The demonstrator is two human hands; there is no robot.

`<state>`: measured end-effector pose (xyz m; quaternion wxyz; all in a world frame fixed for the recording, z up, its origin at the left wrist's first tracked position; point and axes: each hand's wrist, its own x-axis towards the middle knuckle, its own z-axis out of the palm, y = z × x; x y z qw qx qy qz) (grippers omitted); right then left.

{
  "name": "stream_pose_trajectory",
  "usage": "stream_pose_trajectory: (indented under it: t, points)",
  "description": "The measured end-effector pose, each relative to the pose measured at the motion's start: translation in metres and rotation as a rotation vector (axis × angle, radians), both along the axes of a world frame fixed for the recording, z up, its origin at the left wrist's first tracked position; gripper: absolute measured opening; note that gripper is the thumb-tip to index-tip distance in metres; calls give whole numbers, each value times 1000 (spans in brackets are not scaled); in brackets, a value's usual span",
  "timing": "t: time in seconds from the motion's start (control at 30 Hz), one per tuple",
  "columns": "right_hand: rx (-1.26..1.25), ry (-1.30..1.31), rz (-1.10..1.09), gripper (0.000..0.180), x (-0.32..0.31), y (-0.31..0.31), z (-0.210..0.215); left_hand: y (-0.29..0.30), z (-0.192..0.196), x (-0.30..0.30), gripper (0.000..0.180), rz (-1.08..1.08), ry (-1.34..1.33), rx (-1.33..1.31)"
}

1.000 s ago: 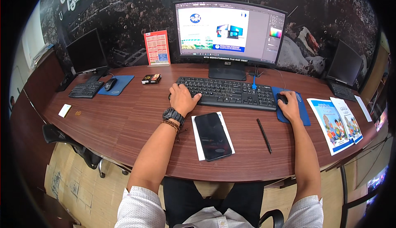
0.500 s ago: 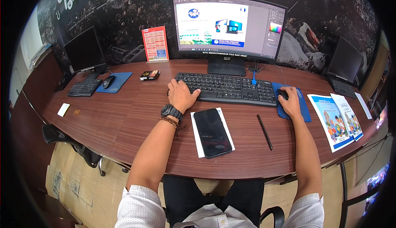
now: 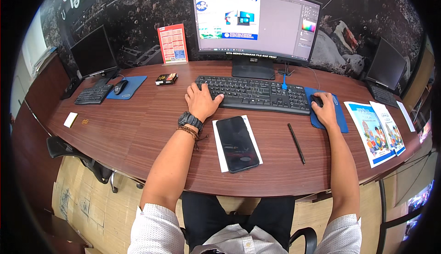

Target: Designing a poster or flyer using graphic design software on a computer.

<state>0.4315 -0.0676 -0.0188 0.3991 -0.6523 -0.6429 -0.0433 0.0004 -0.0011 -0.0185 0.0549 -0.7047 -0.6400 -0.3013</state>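
My left hand (image 3: 202,102) lies over the left end of a black keyboard (image 3: 255,95), fingers spread on the keys and thumb stretched toward the lower row. On that wrist are a black watch (image 3: 189,120) and a brown bead bracelet (image 3: 188,131). At the keyboard's right end, my right hand (image 3: 326,112) is curled round a black computer mouse (image 3: 316,100), partly hidden, on a blue mouse pad (image 3: 341,121). Behind the keyboard stands a wide curved monitor (image 3: 282,22) showing a page layout with laptop pictures beside a grey area.
A black phone (image 3: 237,143) lies on white paper (image 3: 221,156) between my forearms, a black pen (image 3: 296,143) to its right. Printed booklets (image 3: 373,136) lie far right. Small box (image 3: 166,79), red sign (image 3: 173,45) and second keyboard (image 3: 93,94) are leftward.
On the monitor, the page layout has become smaller and sits further left, with more grey to its right. Both hands keep their places on the keyboard and mouse.
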Motion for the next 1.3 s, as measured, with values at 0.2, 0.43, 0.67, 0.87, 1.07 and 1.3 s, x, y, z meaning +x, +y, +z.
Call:
stream_pose_trajectory:
  t: [0.2,0.43,0.67,0.87,1.07,1.3]
  points:
    - [-10,15,-25,35,-1,1,0,0,-2,-2,82,-41,-12,-23]
    - [12,-4,-37,35,1,2,-2,-3,0,-2,80,-37,-5,-24]
    - [22,3,-7,35,-1,-2,0,-10,22,0,62,-12,-41,-74]
    - [14,1,3,35,-1,-1,0,-13,26,2,57,55,-9,-109]
    - [9,9,25,35,-2,-2,1,-13,24,2,58,58,-9,-110]
    - [4,11,46,35,-2,-2,1,-11,21,0,60,38,-3,-87]
